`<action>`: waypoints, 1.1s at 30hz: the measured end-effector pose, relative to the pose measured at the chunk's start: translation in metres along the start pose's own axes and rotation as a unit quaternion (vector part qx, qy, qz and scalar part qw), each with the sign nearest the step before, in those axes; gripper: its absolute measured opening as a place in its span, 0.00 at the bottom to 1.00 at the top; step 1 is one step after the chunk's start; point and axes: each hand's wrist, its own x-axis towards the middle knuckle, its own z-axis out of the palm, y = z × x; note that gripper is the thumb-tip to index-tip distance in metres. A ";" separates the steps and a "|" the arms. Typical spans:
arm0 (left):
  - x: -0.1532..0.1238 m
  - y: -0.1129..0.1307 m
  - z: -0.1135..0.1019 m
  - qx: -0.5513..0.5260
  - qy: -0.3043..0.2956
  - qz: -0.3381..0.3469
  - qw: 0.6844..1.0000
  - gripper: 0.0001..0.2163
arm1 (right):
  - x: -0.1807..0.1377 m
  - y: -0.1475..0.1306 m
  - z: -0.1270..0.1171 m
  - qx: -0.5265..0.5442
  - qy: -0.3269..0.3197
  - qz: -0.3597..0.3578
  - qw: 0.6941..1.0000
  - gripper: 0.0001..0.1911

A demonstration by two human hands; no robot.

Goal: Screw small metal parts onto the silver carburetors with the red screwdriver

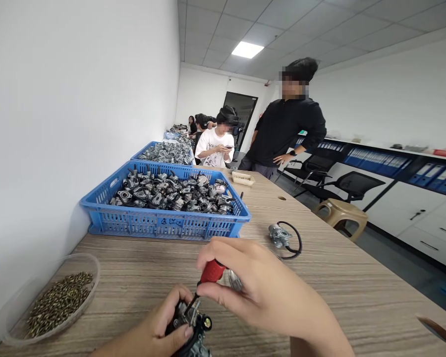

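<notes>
My left hand (159, 327) grips a small dark metal part (193, 329) low at the table's near edge. My right hand (260, 287) is closed round a red-handled screwdriver (211, 271), whose thin shaft slants down left so that its tip sits on the top of the part. Both hands are close together above the wood-grain table (338, 277). Much of the part is hidden by my fingers and by the frame's lower edge.
A clear bowl of small brass screws (55, 302) stands at my left. A blue crate (159, 223) of metal parts lies ahead, more crates behind. A loose part with a black cable (282, 237) lies to the right. One person stands, others sit farther along.
</notes>
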 end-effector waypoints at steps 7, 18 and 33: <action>-0.007 0.008 0.002 -0.014 0.012 -0.026 0.999 0.25 | 0.009 0.005 0.016 -0.048 0.062 -0.005 0.997 0.13; -0.008 0.012 0.002 0.000 0.018 -0.044 0.999 0.24 | 0.003 0.003 0.009 0.053 -0.023 -0.017 0.998 0.10; -0.005 0.003 0.000 0.021 0.008 -0.021 1.000 0.24 | -0.003 -0.006 0.000 0.041 -0.037 0.004 0.998 0.14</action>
